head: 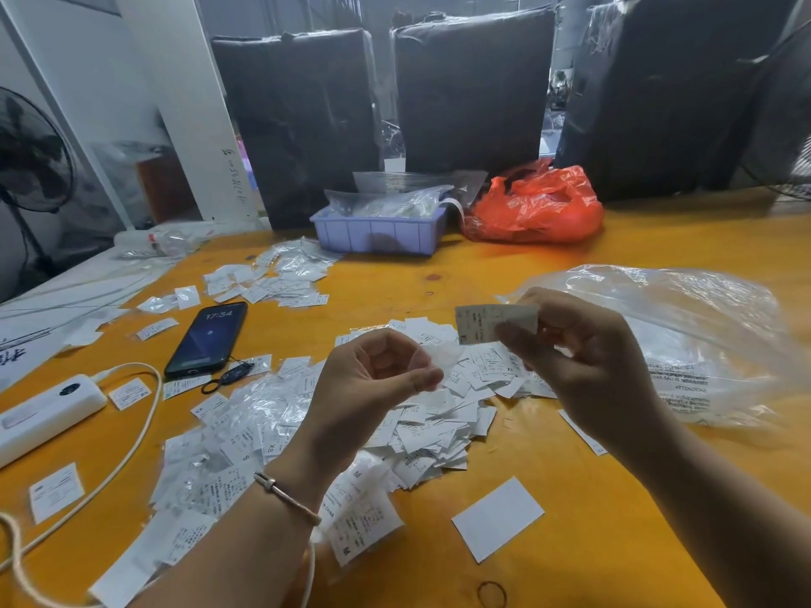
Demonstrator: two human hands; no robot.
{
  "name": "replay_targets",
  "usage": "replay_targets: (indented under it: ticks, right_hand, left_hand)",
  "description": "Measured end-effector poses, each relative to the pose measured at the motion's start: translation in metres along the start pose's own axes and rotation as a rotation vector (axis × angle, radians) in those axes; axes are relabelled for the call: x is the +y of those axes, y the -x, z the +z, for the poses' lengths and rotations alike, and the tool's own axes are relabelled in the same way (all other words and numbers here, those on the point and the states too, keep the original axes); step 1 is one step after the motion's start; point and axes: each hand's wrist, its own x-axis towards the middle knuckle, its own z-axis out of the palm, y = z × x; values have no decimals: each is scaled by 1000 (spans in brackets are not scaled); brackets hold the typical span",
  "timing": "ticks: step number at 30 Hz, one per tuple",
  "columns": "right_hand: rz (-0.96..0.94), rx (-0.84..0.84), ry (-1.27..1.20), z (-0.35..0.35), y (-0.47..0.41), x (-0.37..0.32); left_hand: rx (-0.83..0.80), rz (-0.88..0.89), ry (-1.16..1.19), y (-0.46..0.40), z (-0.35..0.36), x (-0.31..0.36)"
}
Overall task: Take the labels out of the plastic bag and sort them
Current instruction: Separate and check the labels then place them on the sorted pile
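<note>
At the bottom edge of the frame a rubber band (492, 594) lies on the orange table (614, 541), and just above it a blank white card (498, 518). A cream cable (131, 449) loops up the lower left to a white power bank (41, 414).

In the lower centre the left hand (373, 379), a bracelet (287, 498) on its wrist, is raised with the palm turned inward; its fingers are curled, thumb near the fingertips, and I cannot tell whether they pinch anything. To its right the right hand (583, 362) pinches one small bagged label (493, 323) between thumb and fingers, held above the table at mid-frame.

Under and between both hands spreads the big pile of labels (421, 423), some loose, some in tiny clear sleeves, running down towards the lower left. Right of the right hand lies a large clear plastic bag (684, 344), crumpled, with printed text on it.

Left of centre a phone (208, 337) lies face up with its screen lit. Beyond it, a smaller heap of labels (281, 276) sits at upper centre-left.

Further back stand a lilac tray (377, 234) stuffed with clear bags and, just right of it, a red bag (535, 204). Behind them, three black wrapped bales (474, 89) line the far edge. A fan (30, 160) shows at far left.
</note>
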Motion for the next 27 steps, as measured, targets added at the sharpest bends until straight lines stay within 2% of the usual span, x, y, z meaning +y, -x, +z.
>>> replay_targets:
  ticks: [7,18,27]
  right_hand:
    - [-118,-40,211,1,-1,3]
    - [-131,-220,256,-4,-3,9]
    - [3,-350,283,1,0,15]
  left_hand:
    - [-21,1,-1,0,0,-1]
    - [-91,-42,-20,1,0,0]
    - [-137,-72,-130,0,2,-3]
